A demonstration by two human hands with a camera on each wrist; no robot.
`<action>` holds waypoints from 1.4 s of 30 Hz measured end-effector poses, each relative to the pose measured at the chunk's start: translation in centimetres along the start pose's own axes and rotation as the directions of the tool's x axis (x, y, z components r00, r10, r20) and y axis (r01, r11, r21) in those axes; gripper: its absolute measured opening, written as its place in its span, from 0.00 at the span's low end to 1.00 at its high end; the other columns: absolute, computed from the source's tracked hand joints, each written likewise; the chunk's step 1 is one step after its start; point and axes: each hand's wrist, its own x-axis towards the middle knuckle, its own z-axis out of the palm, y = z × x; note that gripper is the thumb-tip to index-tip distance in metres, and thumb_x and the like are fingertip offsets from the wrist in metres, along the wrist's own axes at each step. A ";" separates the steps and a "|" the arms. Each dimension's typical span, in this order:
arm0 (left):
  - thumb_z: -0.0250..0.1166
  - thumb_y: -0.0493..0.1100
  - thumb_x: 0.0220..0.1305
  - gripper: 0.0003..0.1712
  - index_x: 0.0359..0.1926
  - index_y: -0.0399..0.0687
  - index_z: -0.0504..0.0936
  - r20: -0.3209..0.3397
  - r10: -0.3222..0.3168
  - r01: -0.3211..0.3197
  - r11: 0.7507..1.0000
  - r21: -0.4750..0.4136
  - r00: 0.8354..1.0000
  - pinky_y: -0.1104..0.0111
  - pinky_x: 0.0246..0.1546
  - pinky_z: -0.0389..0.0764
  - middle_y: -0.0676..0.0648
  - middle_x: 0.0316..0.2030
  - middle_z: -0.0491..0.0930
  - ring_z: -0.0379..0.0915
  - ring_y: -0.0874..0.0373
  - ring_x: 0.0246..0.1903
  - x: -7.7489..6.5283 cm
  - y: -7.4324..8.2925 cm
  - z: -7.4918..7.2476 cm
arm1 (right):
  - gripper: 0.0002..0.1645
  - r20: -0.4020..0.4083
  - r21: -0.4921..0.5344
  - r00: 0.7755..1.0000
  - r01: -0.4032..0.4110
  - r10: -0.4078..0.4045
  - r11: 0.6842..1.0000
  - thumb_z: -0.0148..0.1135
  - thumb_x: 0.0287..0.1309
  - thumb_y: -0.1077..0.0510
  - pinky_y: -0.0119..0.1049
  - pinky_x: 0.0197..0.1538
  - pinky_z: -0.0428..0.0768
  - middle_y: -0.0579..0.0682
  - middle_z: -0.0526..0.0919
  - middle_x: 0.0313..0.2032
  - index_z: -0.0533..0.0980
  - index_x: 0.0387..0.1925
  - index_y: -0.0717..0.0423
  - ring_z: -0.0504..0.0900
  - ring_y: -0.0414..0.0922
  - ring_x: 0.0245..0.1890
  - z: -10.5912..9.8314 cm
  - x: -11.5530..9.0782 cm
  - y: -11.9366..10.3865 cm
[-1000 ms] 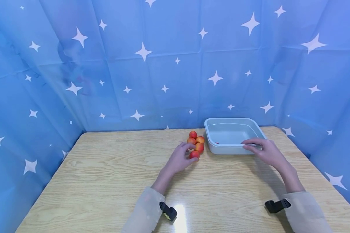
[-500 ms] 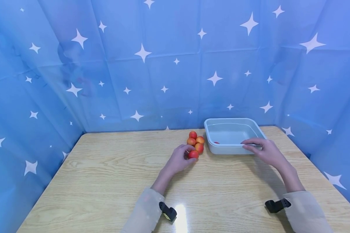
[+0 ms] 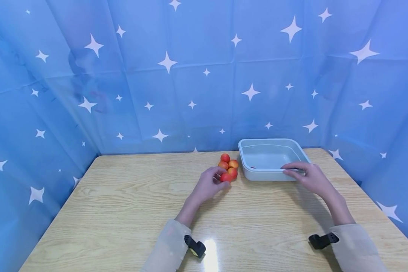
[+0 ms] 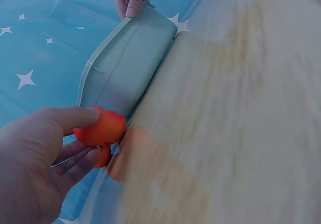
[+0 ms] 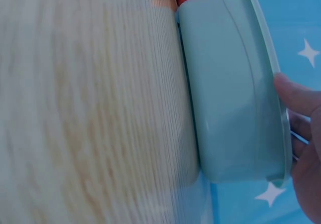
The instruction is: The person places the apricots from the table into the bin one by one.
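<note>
Star-printed cloth (image 3: 190, 87) behind, left fingers (image 4: 80, 168) pinch fruit (image 3: 226, 177), right fingers (image 3: 295, 165) a tub (image 5: 225, 93).

This looks like a makeshift recording booth: creased blue cloth printed with white four-pointed stars (image 3: 207, 88) surrounds a pale wood-grain table (image 3: 122, 204), with small black wrist-worn cameras (image 3: 323, 240) in sight.

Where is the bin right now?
In the head view, the bin sits right of centre, beside the red-orange fruits, with the right hand gripping it.
</note>
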 end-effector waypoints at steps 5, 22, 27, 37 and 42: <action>0.73 0.38 0.61 0.27 0.60 0.40 0.79 -0.018 0.005 -0.005 0.999 -0.034 1.000 0.72 0.42 0.81 0.49 0.45 0.79 0.75 0.57 0.42 0.2 0.2 -0.2 | 0.09 0.001 -0.008 1.000 -0.004 0.004 1.000 0.68 0.65 0.56 0.29 0.49 0.77 0.47 0.89 0.41 0.87 0.45 0.50 0.80 0.31 0.45 0.0 0.0 0.1; 0.73 0.37 0.62 0.22 0.57 0.42 0.80 -0.119 0.042 -0.054 0.993 -0.101 0.992 0.70 0.43 0.82 0.48 0.47 0.81 0.78 0.58 0.40 1.0 2.3 -0.3 | 0.09 0.006 0.007 1.000 -0.016 0.016 1.000 0.68 0.65 0.56 0.35 0.48 0.78 0.47 0.89 0.41 0.87 0.45 0.49 0.81 0.36 0.46 -0.1 0.0 -0.2; 0.72 0.37 0.62 0.22 0.57 0.41 0.80 -0.139 0.045 -0.060 0.992 -0.108 0.989 0.68 0.45 0.82 0.47 0.48 0.81 0.78 0.58 0.39 1.2 2.7 -0.2 | 0.09 0.005 0.012 1.000 -0.019 0.019 1.000 0.68 0.65 0.56 0.31 0.48 0.77 0.48 0.89 0.41 0.87 0.45 0.49 0.81 0.35 0.45 0.0 -0.1 -0.2; 0.72 0.35 0.62 0.24 0.59 0.37 0.79 -0.168 0.067 -0.092 0.986 -0.142 0.984 0.57 0.47 0.83 0.45 0.49 0.81 0.77 0.54 0.42 1.8 3.3 0.0 | 0.09 0.007 0.007 1.000 -0.019 0.019 1.000 0.68 0.65 0.56 0.34 0.48 0.79 0.47 0.89 0.41 0.87 0.45 0.50 0.82 0.36 0.46 0.0 0.0 -0.1; 0.72 0.36 0.62 0.23 0.57 0.37 0.80 -0.193 0.077 -0.106 0.984 -0.143 0.978 0.63 0.46 0.82 0.46 0.48 0.81 0.77 0.55 0.42 2.0 3.6 0.2 | 0.09 0.005 0.003 1.000 -0.012 0.012 1.000 0.67 0.65 0.56 0.40 0.49 0.80 0.48 0.89 0.41 0.87 0.45 0.50 0.83 0.39 0.47 0.1 0.0 0.0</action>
